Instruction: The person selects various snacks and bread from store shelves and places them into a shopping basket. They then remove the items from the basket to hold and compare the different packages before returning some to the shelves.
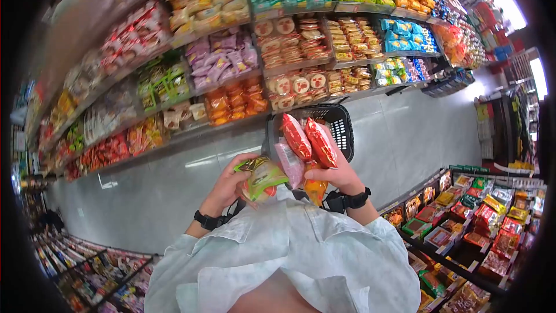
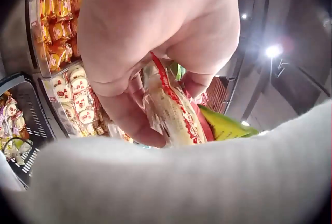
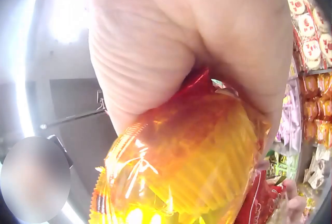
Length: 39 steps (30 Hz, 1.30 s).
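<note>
My left hand (image 1: 225, 184) pinches a clear snack packet with green edging (image 1: 269, 188) before my chest. In the left wrist view, its fingers curl round a cream-coloured packet with a red stripe (image 2: 174, 105), beside a yellow-green wrapper edge (image 2: 228, 125). Gathered in my right hand (image 1: 346, 173) are two red packets, one on the left (image 1: 296, 137) and one on the right (image 1: 321, 144), a pink-purple packet (image 1: 289, 165) and an orange packet (image 1: 315, 190). Close up in the right wrist view, the orange wrapper is transparent over a ridged yellow cake. Other fingers are hidden behind the packets.
A black shopping basket (image 1: 341, 130) with packets in it lies beyond my hands, by the shelf. Shelf bins of wrapped snacks (image 1: 223, 61) curve across the front. Low display bins (image 1: 457, 220) stand at right, more racks (image 1: 92, 275) at lower left. Grey tiled floor (image 1: 399, 139) lies between.
</note>
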Available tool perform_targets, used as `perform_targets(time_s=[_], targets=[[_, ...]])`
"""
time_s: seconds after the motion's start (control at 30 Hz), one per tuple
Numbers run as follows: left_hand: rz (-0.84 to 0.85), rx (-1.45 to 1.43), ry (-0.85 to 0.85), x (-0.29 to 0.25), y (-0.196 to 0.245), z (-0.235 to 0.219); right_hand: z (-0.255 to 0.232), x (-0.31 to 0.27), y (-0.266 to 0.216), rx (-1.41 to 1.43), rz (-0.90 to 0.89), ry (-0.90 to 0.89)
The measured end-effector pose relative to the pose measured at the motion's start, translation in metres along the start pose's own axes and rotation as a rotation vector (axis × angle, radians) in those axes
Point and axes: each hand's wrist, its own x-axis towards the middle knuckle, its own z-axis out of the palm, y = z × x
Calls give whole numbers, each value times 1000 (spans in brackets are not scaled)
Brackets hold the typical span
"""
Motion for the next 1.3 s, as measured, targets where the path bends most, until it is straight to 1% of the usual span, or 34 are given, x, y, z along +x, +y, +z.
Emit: perform_targets(time_s=[0.07,0.1,0.23,0.27,0.33,0.43,0.47,0.53,0.57,0.6,0.63,0.67,0.7,0.73,0.8,0.83,0.9,0.93,0.97,1.07,1.17,1.27,1.3], targets=[[15,37,38,-35,-20,-1,18,-8,-10,-22,-15,-106],[28,60,53,-48,-27,-2,26,-13,-14,-17,8,-122],[52,16,8,-98,-58,-3,48,-25,-16,-182,-42,-261],[39,8,-2,-108,-63,-2,55,-27,-15,-149,-10,-295],[14,-3,-22,-124,-69,2,70,-28,-13,-84,53,-362],[67,-50,-148,-140,-81,-4,93,-29,-12,-140,106,-492],[72,-83,-129,-145,-83,-3,102,-28,-14,-171,124,-530],[79,-143,-103,-157,-85,-2,116,-28,-13,-246,86,-584],[110,-81,-143,-163,-86,-7,122,-27,-12,-275,63,-616],[116,-78,-145,-166,-89,-16,129,-25,-10,-305,40,-645],[120,-76,-145,-170,-93,-25,140,-26,-11,-260,118,-658],[123,-77,-146,-174,-95,-33,151,-24,-11,-269,156,-693],[34,-54,-174,-179,-87,-37,163,-21,-11,-279,194,-729],[26,-80,-164,-185,-86,-44,176,-17,-11,-289,232,-765],[11,-130,-145,-198,-85,-58,204,-13,-8,-332,192,-808],[32,-86,-156,-204,-73,-59,219,-12,-4,-370,178,-831],[117,-108,-186,-207,-74,-84,250,-5,1,-462,133,-878],[158,-121,-202,-211,-72,-97,268,-2,2,-466,135,-861],[172,-138,-259,-218,-68,-111,286,0,2,-471,140,-845],[173,-167,-232,-238,-55,-144,329,11,7,-501,158,-816],[108,-186,-124,-254,-54,-179,363,21,17,-558,175,-815],[127,-205,-128,-274,-43,-197,392,30,20,-599,221,-831],[117,-198,-102,-285,-34,-200,401,32,20,-603,246,-842]])
